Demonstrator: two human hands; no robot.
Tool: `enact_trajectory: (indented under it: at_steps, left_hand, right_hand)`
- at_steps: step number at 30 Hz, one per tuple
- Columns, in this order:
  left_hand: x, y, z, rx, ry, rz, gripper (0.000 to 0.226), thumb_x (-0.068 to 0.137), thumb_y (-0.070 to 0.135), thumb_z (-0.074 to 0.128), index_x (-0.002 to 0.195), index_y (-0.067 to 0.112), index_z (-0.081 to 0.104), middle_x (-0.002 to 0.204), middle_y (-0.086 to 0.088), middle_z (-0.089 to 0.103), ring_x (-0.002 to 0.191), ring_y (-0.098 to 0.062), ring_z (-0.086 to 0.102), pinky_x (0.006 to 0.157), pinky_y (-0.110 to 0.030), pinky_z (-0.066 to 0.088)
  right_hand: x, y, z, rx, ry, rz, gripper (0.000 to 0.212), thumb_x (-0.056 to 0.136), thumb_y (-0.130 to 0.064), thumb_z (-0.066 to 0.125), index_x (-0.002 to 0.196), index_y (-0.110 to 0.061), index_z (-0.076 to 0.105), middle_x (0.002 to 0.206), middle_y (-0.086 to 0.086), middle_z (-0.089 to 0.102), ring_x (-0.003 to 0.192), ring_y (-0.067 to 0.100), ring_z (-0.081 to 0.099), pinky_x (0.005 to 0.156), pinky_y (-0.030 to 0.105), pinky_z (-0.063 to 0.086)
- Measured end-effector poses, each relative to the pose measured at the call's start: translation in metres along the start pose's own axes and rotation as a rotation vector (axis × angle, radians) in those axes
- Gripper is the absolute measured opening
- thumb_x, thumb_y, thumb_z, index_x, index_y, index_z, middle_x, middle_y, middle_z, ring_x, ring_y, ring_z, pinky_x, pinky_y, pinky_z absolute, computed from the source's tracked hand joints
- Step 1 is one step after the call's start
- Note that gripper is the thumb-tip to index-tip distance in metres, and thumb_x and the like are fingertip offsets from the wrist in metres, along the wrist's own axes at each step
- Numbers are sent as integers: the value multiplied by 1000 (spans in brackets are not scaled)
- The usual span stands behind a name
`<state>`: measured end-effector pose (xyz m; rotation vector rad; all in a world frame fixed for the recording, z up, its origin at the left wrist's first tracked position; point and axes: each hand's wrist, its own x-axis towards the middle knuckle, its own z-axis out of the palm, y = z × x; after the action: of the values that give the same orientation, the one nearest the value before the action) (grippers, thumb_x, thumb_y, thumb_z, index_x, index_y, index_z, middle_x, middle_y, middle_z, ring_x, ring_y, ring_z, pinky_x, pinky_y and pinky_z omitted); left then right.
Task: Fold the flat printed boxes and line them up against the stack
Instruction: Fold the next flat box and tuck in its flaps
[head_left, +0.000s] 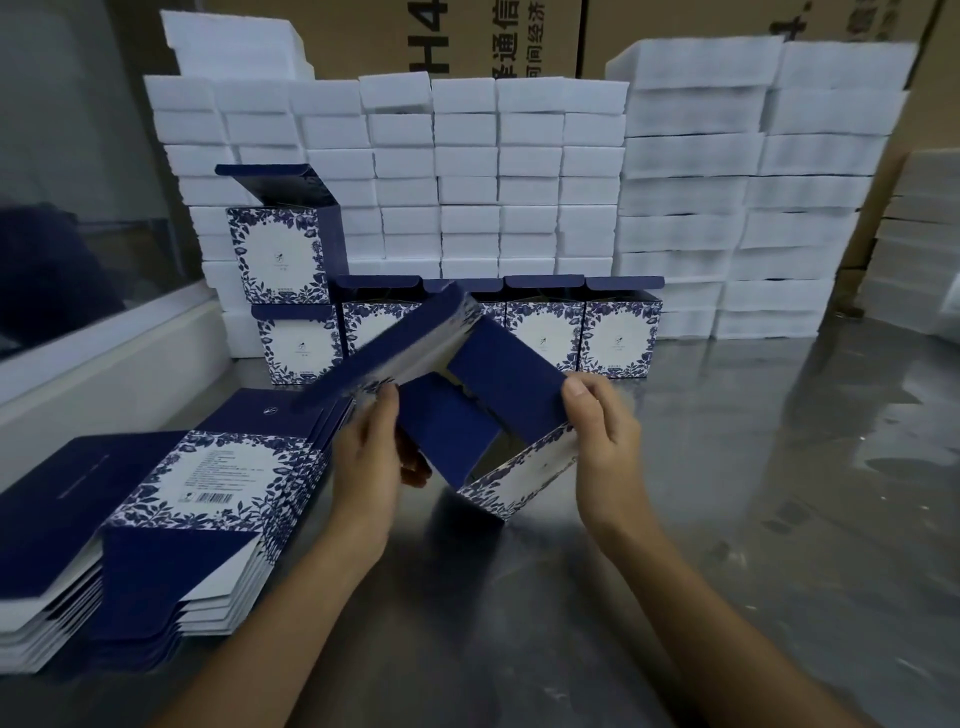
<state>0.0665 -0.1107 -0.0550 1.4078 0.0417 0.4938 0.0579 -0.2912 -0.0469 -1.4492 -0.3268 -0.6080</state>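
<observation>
Both hands hold a half-opened blue and white floral box (498, 384) tilted above the steel table (727, 519). My left hand (374, 457) grips its lower left side near a long flap that sticks up to the left. My right hand (602, 431) pinches its right corner. A pile of flat printed boxes (171, 499) lies at the left. Several folded boxes (618, 332) stand in a row with lids open against the stack of white foam blocks (519, 171). One more folded box (283, 254) sits on top at the row's left end.
Brown cartons (447, 36) rise behind the foam. More foam blocks (914, 249) stand at the far right. A white ledge (104, 358) and a dark window border the table on the left. The table in front of me and to the right is bare steel.
</observation>
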Motion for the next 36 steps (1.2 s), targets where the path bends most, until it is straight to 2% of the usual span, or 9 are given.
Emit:
enact_trajectory:
  at_steps: [3, 8, 13, 19, 23, 26, 28, 32, 36]
  left_hand:
    - [4, -1, -3, -45, 39, -69, 36, 100, 30, 50, 71, 10, 54, 49, 1, 55, 43, -11, 53, 38, -23, 43]
    - [6, -3, -3, -6, 62, -102, 42, 98, 12, 48, 58, 11, 36, 38, 2, 34, 37, -14, 34, 36, -22, 32]
    - [-2, -2, 1, -16, 21, -86, 39, 97, 27, 57, 65, 6, 51, 50, -7, 50, 41, -14, 49, 37, -22, 39]
    - [-5, -3, 9, 87, -22, -34, 64, 97, 13, 52, 35, 23, 35, 34, 2, 31, 31, -11, 30, 38, -19, 31]
    - [-6, -4, 6, 92, -23, -20, 56, 97, 22, 56, 45, 10, 42, 37, -2, 39, 34, -13, 41, 39, -21, 37]
    - [-13, -2, 6, 72, -165, 11, 48, 93, 29, 62, 61, -6, 54, 49, -10, 51, 46, -19, 51, 48, -26, 45]
    - [-16, 0, 8, 121, -225, 37, 42, 93, 25, 63, 62, -1, 53, 47, -7, 51, 49, -21, 53, 55, -29, 47]
    - [-15, 0, 15, 132, -187, -3, 35, 93, 13, 60, 67, -8, 49, 43, -2, 44, 44, -17, 47, 56, -30, 48]
    - [-17, -2, 15, 59, -161, -43, 43, 86, 45, 66, 69, 9, 49, 55, -2, 51, 52, -15, 52, 50, -24, 49]
  right_hand:
    - [-2, 0, 0, -37, -18, -14, 38, 82, -59, 54, 94, -25, 66, 84, -15, 64, 78, 2, 57, 71, 15, 44]
    - [-3, 0, 2, -145, -10, -32, 48, 79, -74, 56, 102, -33, 66, 100, -7, 66, 101, 22, 60, 87, 48, 51]
    - [-5, -1, 10, -195, 61, 13, 65, 70, -91, 49, 105, -37, 64, 104, -11, 67, 106, 22, 61, 93, 55, 49]
    - [-2, -1, 6, -210, 91, 61, 70, 70, -92, 43, 106, -35, 63, 106, -10, 66, 103, 21, 59, 95, 57, 47]
    - [-5, -1, 6, -246, 79, 77, 72, 69, -95, 39, 106, -38, 62, 105, -10, 65, 98, 17, 55, 96, 60, 45]
    - [-2, -2, 5, -226, 122, 95, 67, 72, -90, 42, 105, -36, 63, 103, -11, 64, 94, 15, 57, 95, 54, 47]
    - [0, -3, 3, -196, 143, 113, 63, 73, -86, 43, 104, -36, 64, 99, -10, 65, 91, 16, 59, 88, 45, 52]
    - [3, -1, 1, -196, 141, 111, 63, 75, -85, 42, 105, -34, 63, 98, -13, 64, 88, 14, 59, 78, 32, 50]
    - [4, 2, -2, -139, 142, 151, 51, 81, -80, 44, 86, -32, 59, 77, -20, 62, 71, 4, 56, 63, 15, 43]
